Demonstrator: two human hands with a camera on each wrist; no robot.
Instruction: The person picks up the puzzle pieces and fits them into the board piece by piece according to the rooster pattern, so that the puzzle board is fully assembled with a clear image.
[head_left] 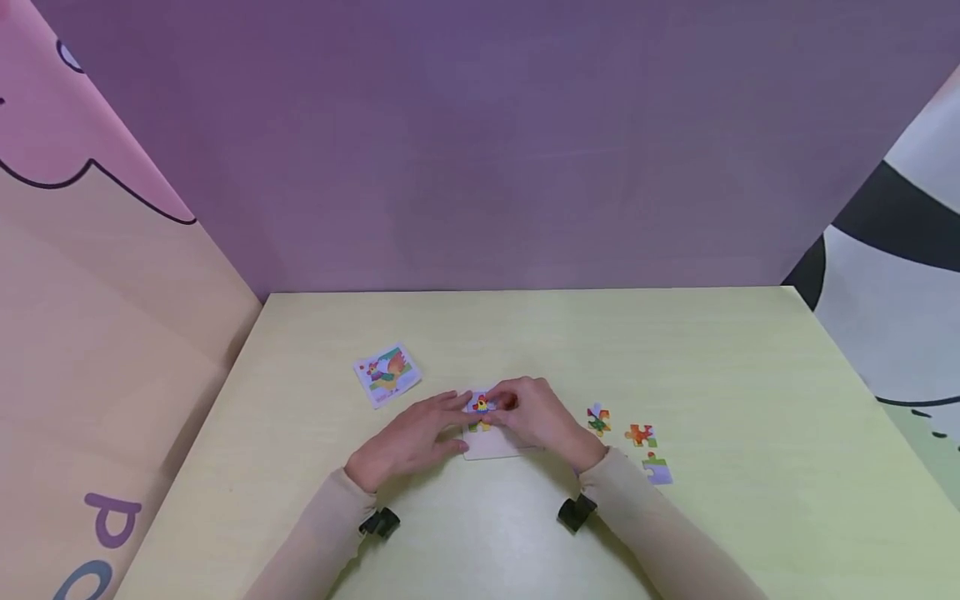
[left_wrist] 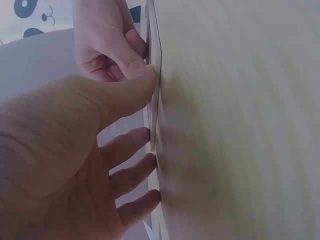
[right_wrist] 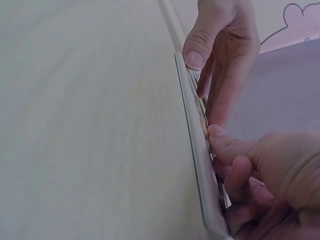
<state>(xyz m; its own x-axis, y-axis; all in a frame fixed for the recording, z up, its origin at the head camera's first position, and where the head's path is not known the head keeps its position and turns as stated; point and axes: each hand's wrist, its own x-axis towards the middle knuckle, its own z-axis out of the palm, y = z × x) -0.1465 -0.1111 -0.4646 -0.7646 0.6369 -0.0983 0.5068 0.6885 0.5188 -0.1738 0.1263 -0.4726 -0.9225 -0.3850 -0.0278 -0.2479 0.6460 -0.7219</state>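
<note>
A white puzzle tray (head_left: 491,447) lies flat on the table, with joined, brightly printed pieces at its upper left. My right hand (head_left: 536,414) is over the tray, its thumb and index finger pinching a puzzle piece (head_left: 481,405) with a colourful print. Relaxed and spread, my left hand (head_left: 412,437) rests along the tray's left side, thumb at the lower edge and fingertips by the pieces. In the left wrist view, the left fingers (left_wrist: 132,180) touch the tray edge. The right thumb (right_wrist: 232,146) presses close over the tray in the right wrist view.
Three loose puzzle pieces lie right of the tray: a green-and-orange one (head_left: 598,420), an orange one (head_left: 641,435) and a lilac-and-green one (head_left: 657,470). A square picture card (head_left: 387,375) sits at the back left. A purple panel (head_left: 525,167) rises behind the table.
</note>
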